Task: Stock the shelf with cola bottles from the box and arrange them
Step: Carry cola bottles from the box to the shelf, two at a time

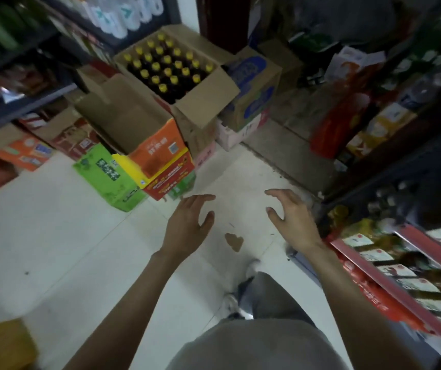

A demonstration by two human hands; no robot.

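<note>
- Beyond both hands, the open cardboard box (187, 84) holds dark bottles (166, 68) with yellow caps, flaps spread.
- Left hand (187, 222) and right hand (291, 222) hover empty, fingers relaxed, well short of the box.
- Pale floor (54, 249) lies bare between hands and box.

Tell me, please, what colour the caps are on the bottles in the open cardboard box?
Yellow caps on dark bottles in the open box; the head view shows them.
</note>
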